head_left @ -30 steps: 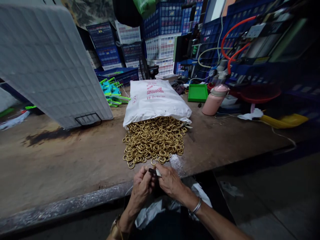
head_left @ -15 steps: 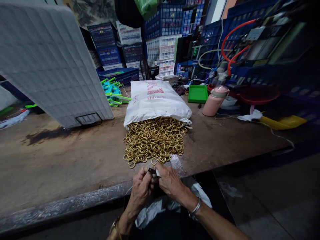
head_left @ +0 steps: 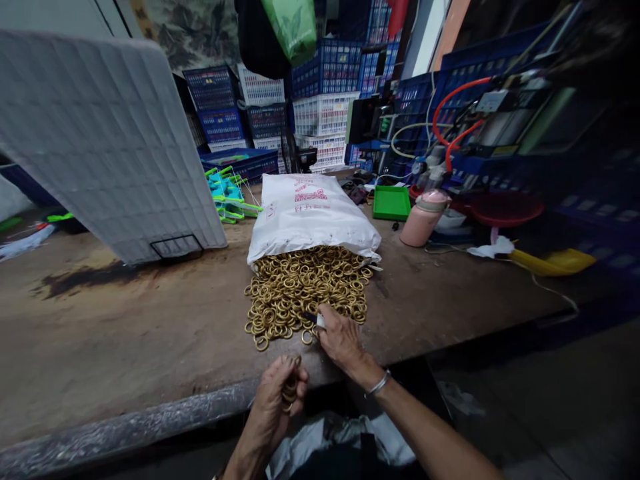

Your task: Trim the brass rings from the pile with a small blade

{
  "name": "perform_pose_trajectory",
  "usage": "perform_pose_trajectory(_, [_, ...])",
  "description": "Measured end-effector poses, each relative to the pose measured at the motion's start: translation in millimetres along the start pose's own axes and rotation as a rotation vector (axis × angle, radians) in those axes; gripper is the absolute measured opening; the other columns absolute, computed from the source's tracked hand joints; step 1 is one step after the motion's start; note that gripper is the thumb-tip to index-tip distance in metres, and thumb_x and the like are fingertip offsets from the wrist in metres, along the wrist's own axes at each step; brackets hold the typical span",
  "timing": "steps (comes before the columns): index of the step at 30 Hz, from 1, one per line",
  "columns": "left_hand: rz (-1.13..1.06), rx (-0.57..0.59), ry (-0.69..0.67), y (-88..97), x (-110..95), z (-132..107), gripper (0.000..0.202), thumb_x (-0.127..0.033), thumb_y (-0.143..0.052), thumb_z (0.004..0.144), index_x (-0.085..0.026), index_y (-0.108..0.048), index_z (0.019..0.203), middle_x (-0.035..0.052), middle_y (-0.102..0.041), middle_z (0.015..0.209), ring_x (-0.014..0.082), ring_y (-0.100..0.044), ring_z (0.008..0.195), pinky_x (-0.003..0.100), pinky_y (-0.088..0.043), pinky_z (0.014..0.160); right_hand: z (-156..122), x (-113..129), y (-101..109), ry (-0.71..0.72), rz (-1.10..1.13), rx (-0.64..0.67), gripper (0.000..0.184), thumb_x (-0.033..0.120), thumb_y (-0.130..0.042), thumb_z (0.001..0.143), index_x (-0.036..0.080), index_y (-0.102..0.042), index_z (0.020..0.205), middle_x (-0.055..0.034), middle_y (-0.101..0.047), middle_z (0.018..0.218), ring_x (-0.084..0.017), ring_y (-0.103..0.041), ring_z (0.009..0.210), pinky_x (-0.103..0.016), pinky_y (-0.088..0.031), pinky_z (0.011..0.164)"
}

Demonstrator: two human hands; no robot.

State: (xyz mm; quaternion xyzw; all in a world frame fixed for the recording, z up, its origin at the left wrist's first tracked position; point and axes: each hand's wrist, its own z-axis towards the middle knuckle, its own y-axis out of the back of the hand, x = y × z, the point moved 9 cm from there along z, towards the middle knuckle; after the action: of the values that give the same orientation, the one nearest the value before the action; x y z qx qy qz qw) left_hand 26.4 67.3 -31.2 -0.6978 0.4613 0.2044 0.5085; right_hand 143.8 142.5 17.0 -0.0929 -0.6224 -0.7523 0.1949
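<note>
Brass-coloured rings (head_left: 300,287) lie in a heap that spills from the mouth of a white woven sack (head_left: 313,217) with red print. Below the heap, at the table's front edge, my left hand (head_left: 281,387) is curled around several of these rings. My right hand (head_left: 341,339) reaches to the near right side of the heap. In its fingers is a small dark, flat tool (head_left: 311,317) with a white wrapped part, its dark end over the rings. The exact kind of tool is too small to make out.
A large pale ribbed panel (head_left: 115,147) stands at left on the wooden table (head_left: 150,333). Behind the sack are green-and-blue plastic pieces (head_left: 227,193) and a green tray (head_left: 391,203). A pink bottle (head_left: 423,220) and a red-hosed machine (head_left: 500,120) are at right.
My hands have moved apart. The right hand went forward to the heap with the dark tool, while the left drew back slightly, its rings now showing. The view has tilted up a little.
</note>
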Motion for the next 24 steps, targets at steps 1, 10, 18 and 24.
perform_pose_trajectory(1, [-0.007,0.003,-0.004,1.8,0.3,0.7,0.027,-0.04,-0.061,0.07,-0.015,-0.049,0.071,0.0002,-0.056,0.065,0.005,-0.042,0.045,0.013,-0.023,0.033,4.0,2.5,1.1,0.009,-0.014,0.008,0.019,0.014,-0.044,0.075,0.02,-0.051,0.091,-0.0027,-0.062,0.082,-0.014,-0.055,0.069,-0.024,-0.025,0.057])
perform_pose_trajectory(10, [-0.108,0.026,0.003,7.7,-2.1,3.3,0.027,-0.033,-0.06,0.07,-0.018,-0.053,0.092,-0.0014,-0.055,0.061,0.0067,-0.045,0.044,0.014,-0.025,0.034,23.3,12.6,-10.4,0.006,-0.135,0.055,0.015,0.012,-0.041,0.078,0.018,-0.052,0.085,-0.0048,-0.063,0.075,-0.016,-0.057,0.067,-0.027,-0.021,0.054])
perform_pose_trajectory(18, [-0.267,-0.014,0.059,13.9,-0.7,12.3,0.019,-0.028,-0.068,0.065,-0.012,-0.059,0.072,0.0038,-0.059,0.072,0.0083,-0.053,0.056,0.014,-0.03,0.038,23.7,3.8,-1.7,-0.032,-0.059,0.007,0.015,0.012,-0.043,0.075,0.019,-0.055,0.081,-0.0031,-0.062,0.068,-0.013,-0.055,0.062,-0.025,-0.023,0.054])
perform_pose_trajectory(24, [-0.175,-0.005,0.024,6.4,-6.2,27.9,0.017,-0.021,-0.069,0.065,-0.012,-0.057,0.072,0.003,-0.059,0.072,0.0082,-0.055,0.057,0.012,-0.027,0.035,19.3,-16.0,2.7,-0.16,0.54,-0.078,0.015,0.025,-0.045,0.073,0.018,-0.057,0.071,0.0019,-0.054,0.058,-0.01,-0.045,0.053,-0.021,-0.031,0.054])
